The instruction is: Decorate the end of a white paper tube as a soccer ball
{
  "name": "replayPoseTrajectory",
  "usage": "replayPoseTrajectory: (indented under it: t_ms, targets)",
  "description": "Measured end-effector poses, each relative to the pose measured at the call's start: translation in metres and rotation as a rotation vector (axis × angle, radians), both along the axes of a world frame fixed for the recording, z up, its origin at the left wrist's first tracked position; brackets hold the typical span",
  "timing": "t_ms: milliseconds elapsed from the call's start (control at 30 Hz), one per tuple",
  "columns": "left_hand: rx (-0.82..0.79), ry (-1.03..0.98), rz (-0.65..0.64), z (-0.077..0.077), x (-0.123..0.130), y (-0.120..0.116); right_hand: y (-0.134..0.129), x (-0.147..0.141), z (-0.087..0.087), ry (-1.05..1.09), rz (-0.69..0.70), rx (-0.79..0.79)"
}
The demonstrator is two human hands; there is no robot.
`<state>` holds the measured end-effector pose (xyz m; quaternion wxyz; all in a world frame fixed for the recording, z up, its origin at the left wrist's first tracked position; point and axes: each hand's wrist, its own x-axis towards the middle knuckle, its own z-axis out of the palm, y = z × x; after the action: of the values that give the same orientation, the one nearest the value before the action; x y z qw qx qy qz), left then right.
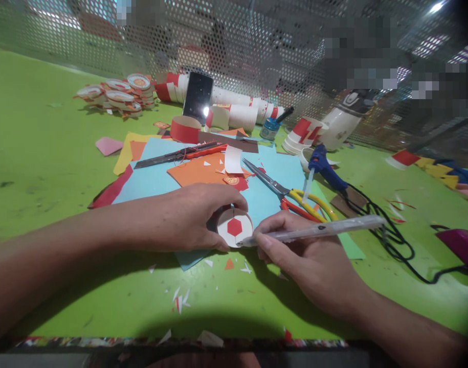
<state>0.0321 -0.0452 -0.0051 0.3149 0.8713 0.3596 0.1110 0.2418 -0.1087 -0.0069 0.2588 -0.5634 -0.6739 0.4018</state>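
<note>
Whitish pen (347, 225) crosswise, tip leftward

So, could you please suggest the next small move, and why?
Perhaps steady the white disc with the left hand and make a short stroke with the pen in the right hand: its tip sits near the disc's lower edge, below the red hexagon.

Far side, as I view it: perforated screen (234, 56); nearer, upright dark phone (198, 97) left of blue bottle (270, 129). Right: blue glue gun (330, 173), magenta object (458, 245).
</note>
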Motion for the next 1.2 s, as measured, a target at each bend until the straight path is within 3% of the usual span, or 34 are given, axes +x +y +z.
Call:
replayPoseTrajectory:
  t_ms: [267,1200]
  targets:
    - [0.016,0.026,0.009,0.0008,0.0010,-0.0005,0.0027,0.0001,-0.0013,-0.016,0.006,0.067]
    - [0.115,-0.030,-0.040,-0.0014,0.0008,-0.0033,0.0012,0.0004,-0.0009,-0.010,-0.014,0.038]
